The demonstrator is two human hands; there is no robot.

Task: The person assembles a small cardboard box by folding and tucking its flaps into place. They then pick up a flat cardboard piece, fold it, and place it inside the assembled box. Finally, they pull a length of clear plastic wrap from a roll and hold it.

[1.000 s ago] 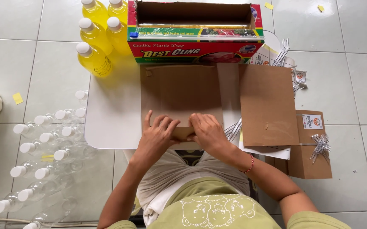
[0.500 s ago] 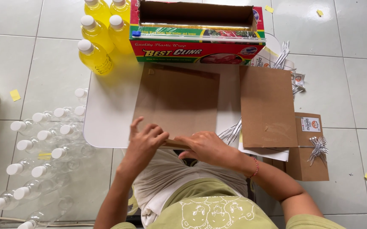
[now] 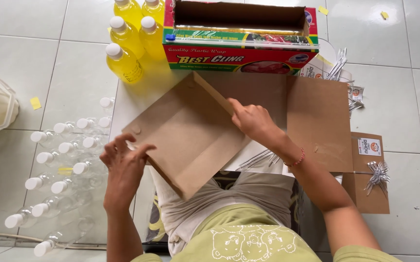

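Counting now: four yellow bottles [image 3: 123, 62] standing by one cling wrap box [image 3: 239, 34]. About a dozen clear bottles [image 3: 63, 145] lying on the floor, exact count unclear. Two flat cardboard sheets [image 3: 190, 136] showing, one small brown box [image 3: 368, 174], one silver bow [image 3: 378, 174].

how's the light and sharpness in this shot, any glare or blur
Head view: soft, even daylight, with only faint shadows under the cardboard tray; mild sheen on the floor tiles; the left hand and right hand are sharp, without motion blur; clear empty bottles nearly wash out against the pale floor.
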